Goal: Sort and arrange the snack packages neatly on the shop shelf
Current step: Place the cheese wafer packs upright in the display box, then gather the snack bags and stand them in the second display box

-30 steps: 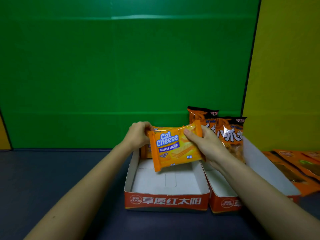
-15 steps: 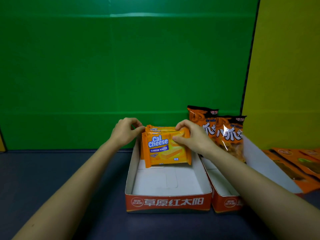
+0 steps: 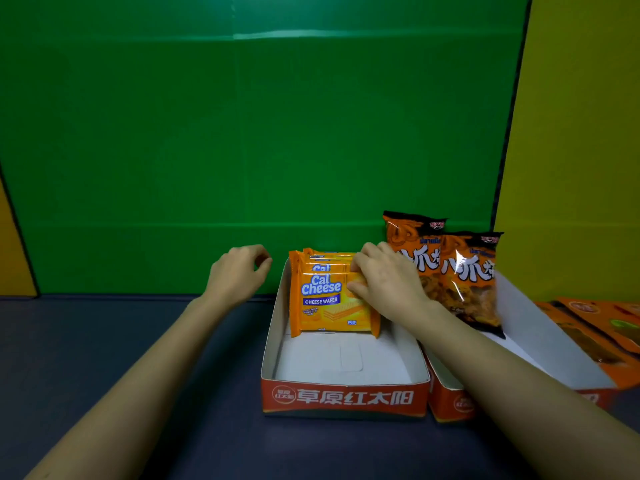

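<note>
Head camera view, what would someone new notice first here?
The bright yellow Cal Cheese wafer packs stand upright at the back of the left tray, the right hand gripping their top right corner. Beside them, orange snack bags stand in the right tray, all against a vivid green back panel.

Backdrop of the shelf bay. A large green corrugated-plastic back panel [image 3: 256, 133] stands upright and fills most of the view. Two horizontal creases cross it: the upper crease [image 3: 311, 35] catches a pale streak of light, and the lower crease [image 3: 207, 225] runs near the panel's foot. Right of the green panel, past a thin dark slanted seam [image 3: 512, 116], stands a flat yellow side panel [image 3: 575, 133]. A narrow yellow strip [image 3: 14, 244] shows at the green panel's lower left edge. Below the panel lies a dark blue-grey matte shelf surface [image 3: 104, 341], meeting its foot in a straight line. Lighting is dim.
</note>
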`<state>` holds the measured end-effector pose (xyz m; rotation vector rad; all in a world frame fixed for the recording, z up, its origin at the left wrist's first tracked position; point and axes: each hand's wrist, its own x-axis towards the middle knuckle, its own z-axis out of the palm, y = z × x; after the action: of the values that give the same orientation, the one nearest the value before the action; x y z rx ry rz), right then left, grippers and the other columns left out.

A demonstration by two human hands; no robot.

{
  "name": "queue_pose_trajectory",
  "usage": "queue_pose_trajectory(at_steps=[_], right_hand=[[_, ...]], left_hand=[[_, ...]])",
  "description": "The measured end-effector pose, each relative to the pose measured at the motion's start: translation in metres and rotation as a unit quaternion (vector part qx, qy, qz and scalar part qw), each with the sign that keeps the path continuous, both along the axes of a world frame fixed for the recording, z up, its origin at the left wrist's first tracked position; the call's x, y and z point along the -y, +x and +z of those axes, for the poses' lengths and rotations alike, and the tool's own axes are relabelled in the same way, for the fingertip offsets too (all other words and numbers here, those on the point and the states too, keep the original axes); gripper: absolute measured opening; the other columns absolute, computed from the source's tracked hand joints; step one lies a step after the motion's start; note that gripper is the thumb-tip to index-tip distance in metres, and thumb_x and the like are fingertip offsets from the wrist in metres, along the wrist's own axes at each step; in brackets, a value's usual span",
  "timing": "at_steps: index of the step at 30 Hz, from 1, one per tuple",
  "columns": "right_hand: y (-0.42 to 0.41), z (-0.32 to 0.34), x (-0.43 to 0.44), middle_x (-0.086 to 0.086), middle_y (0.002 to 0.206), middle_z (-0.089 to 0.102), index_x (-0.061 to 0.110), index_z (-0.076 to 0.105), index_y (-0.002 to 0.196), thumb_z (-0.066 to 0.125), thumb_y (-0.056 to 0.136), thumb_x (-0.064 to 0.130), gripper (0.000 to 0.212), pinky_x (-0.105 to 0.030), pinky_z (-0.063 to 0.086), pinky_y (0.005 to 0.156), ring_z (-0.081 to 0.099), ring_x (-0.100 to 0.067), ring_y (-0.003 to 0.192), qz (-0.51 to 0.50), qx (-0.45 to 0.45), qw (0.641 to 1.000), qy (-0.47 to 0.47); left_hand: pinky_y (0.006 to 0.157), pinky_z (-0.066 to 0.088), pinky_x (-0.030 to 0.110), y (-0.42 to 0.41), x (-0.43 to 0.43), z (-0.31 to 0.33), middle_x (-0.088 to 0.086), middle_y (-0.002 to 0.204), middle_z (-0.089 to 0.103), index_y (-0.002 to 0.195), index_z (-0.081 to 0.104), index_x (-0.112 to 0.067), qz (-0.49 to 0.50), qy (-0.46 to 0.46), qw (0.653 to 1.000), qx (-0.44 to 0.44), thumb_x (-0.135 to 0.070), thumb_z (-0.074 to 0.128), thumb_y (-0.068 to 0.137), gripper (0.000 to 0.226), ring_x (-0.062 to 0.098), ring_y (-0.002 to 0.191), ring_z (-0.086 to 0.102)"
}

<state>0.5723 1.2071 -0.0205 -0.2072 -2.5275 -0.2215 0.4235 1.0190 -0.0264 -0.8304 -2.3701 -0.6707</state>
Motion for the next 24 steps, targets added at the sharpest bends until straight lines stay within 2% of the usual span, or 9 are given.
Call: queue_pose_trajectory(at_steps=[2, 7, 10, 13, 19, 24], right_hand=[[0.000, 0.002, 0.003, -0.001, 0.122, 0.053, 0.019, 0.054, 0.120, 0.052, 0.089, 0.042, 0.038, -0.034, 0.034, 0.092, 0.045, -0.021, 0.115, -0.004, 0.008, 1.000, 0.030], [0.015, 0.017, 0.026, 0.001, 0.124, 0.054, 0.022, 0.051, 0.125, 0.048, 0.092, 0.041, 0.038, -0.033, 0.039, 0.088, 0.048, -0.021, 0.116, 0.037, 0.008, 0.999, -0.006], [0.022, 0.030, 0.058, 0.001, 0.125, 0.059, 0.027, 0.054, 0.123, 0.046, 0.093, 0.038, 0.033, -0.034, 0.044, 0.085, 0.053, -0.025, 0.117, 0.080, 0.031, 0.996, -0.038], [0.021, 0.034, 0.102, 0.001, 0.127, 0.060, 0.030, 0.056, 0.124, 0.044, 0.094, 0.037, 0.033, -0.035, 0.044, 0.088, 0.053, -0.026, 0.119, 0.156, 0.065, 0.985, -0.014], [0.002, 0.019, 0.195, -0.001, 0.129, 0.059, 0.029, 0.053, 0.128, 0.046, 0.093, 0.038, 0.037, -0.039, 0.047, 0.093, 0.054, -0.027, 0.119, 0.286, 0.125, 0.950, -0.022], [-0.013, 0.009, 0.273, 0.000, 0.128, 0.060, 0.027, 0.052, 0.129, 0.050, 0.092, 0.038, 0.039, -0.042, 0.048, 0.095, 0.055, -0.023, 0.118, 0.356, 0.161, 0.920, -0.032]], left_hand=[[0.074, 0.046, 0.035, 0.006, 0.007, -0.002, 0.004, 0.108, 0.068, 0.106, 0.064, -0.016, 0.016, -0.033, 0.999, -0.020, -0.027, 0.048, 0.093, 0.024, 0.030, 0.096, 0.062], [0.073, 0.046, 0.034, 0.024, 0.032, -0.006, 0.004, 0.109, 0.066, 0.107, 0.062, -0.015, 0.054, -0.116, 0.990, -0.052, -0.025, 0.044, 0.094, 0.025, 0.028, 0.096, 0.061], [0.072, 0.046, 0.033, 0.040, 0.055, -0.011, 0.005, 0.106, 0.066, 0.105, 0.061, -0.015, 0.091, -0.138, 0.984, -0.067, -0.026, 0.043, 0.093, 0.024, 0.027, 0.094, 0.061], [0.072, 0.044, 0.033, 0.061, 0.085, -0.018, 0.006, 0.106, 0.065, 0.103, 0.060, -0.013, 0.139, -0.150, 0.977, -0.066, -0.027, 0.040, 0.094, 0.026, 0.030, 0.096, 0.060], [0.076, 0.042, 0.032, 0.103, 0.198, -0.038, 0.004, 0.108, 0.063, 0.104, 0.058, -0.015, 0.237, -0.159, 0.958, -0.035, -0.029, 0.041, 0.094, 0.024, 0.025, 0.101, 0.058], [0.078, 0.044, 0.033, 0.129, 0.297, -0.043, 0.003, 0.111, 0.061, 0.108, 0.056, -0.016, 0.325, -0.156, 0.933, 0.004, -0.034, 0.045, 0.091, 0.027, 0.024, 0.107, 0.056]])
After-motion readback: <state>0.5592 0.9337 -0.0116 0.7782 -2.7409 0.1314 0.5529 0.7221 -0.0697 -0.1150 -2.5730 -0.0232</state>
